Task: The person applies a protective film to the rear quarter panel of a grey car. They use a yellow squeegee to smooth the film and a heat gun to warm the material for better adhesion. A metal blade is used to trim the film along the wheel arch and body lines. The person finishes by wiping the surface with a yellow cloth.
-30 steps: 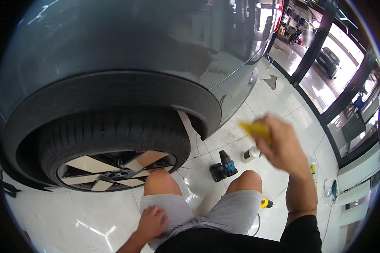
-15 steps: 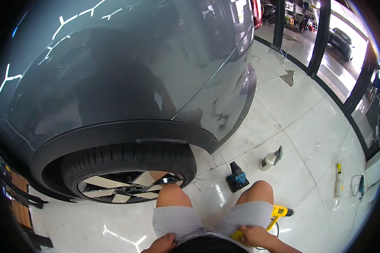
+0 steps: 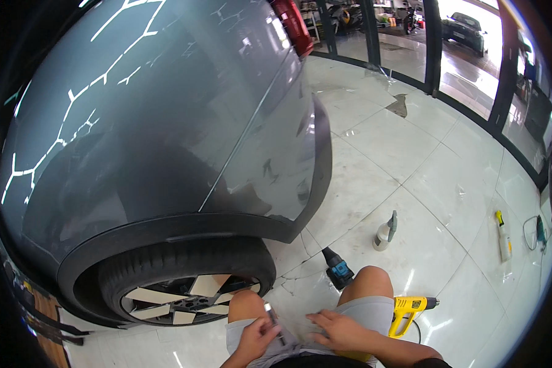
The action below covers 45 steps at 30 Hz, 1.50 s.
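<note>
In my lap, my left hand [image 3: 256, 337] is closed on a slim silver-grey tool [image 3: 271, 316]. My right hand [image 3: 343, 336] hovers over my right thigh with its fingers apart; part of a yellow flat piece [image 3: 354, 354] shows beneath it. Before me is a grey car's rear panel [image 3: 141, 147], with a dark wheel-arch trim, tyre [image 3: 178, 257] and two-tone rim. Beside my right thigh lies a yellow heat gun [image 3: 411, 310]. A blue-and-black cordless blower [image 3: 337, 270] sits on the floor by my knee, and a white spray bottle [image 3: 383, 238] stands behind it.
At right, a white bottle [image 3: 505, 245] with a yellow top and a cabled teal tool [image 3: 540, 233] lie on the tiled floor [image 3: 435, 202]. Dark-framed glass doors [image 3: 432, 49] curve across the back, with a motorbike and a car [image 3: 463, 34] beyond.
The view has swung toward the car's rear. My right hand has dropped from raised with a yellow piece to my lap and spread its fingers. My left hand now grips a silver-grey tool.
</note>
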Motion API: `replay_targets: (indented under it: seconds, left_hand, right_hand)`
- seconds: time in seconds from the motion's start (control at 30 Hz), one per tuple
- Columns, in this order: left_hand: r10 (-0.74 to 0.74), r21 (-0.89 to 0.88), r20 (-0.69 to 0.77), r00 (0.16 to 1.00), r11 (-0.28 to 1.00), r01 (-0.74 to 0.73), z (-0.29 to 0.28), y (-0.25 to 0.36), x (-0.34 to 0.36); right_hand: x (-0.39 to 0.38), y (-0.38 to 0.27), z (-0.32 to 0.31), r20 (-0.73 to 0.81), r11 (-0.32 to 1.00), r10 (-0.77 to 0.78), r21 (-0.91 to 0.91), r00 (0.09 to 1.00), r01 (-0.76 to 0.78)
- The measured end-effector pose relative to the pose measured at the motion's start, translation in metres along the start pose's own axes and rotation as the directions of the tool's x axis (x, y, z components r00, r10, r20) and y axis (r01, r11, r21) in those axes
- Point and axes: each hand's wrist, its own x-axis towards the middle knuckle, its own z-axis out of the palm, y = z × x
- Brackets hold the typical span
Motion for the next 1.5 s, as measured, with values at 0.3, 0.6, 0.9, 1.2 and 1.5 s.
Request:
replay_targets:
  seconds: [0.3, 0.6, 0.9, 1.2, 1.5]
  left_hand:
    - [0.314, -0.291, 0.099, 0.944, 0.916, -0.274, 0.043, 0.093, 0.042]
    - [0.385, -0.090, 0.206, 0.900, 0.923, -0.374, -0.057, 0.221, 0.045]
    - [0.073, -0.252, 0.307, 0.949, 0.968, 0.007, -0.195, 0.433, -0.014]
    - [0.627, 0.452, 0.293, 0.722, 0.574, -0.683, -0.288, 0.634, 0.016]
    - [0.851, 0.893, 0.286, 0.440, -0.071, -0.444, -0.401, 0.724, 0.129]
  right_hand:
    - [-0.045, 0.018, -0.007, -0.305, 0.930, 0.148, -0.280, 0.941, -0.237]
    - [-0.148, -0.061, 0.027, 0.158, 0.706, 0.705, -0.056, 0.692, -0.706]
    - [-0.120, -0.166, -0.037, -0.263, 0.595, 0.746, 0.675, 0.612, -0.436]
    - [-0.086, -0.248, -0.102, -0.334, 0.327, 0.890, 0.942, 0.311, 0.075]
    - [0.004, -0.293, -0.278, -0.722, 0.719, 0.651, 0.685, 0.235, 0.115]
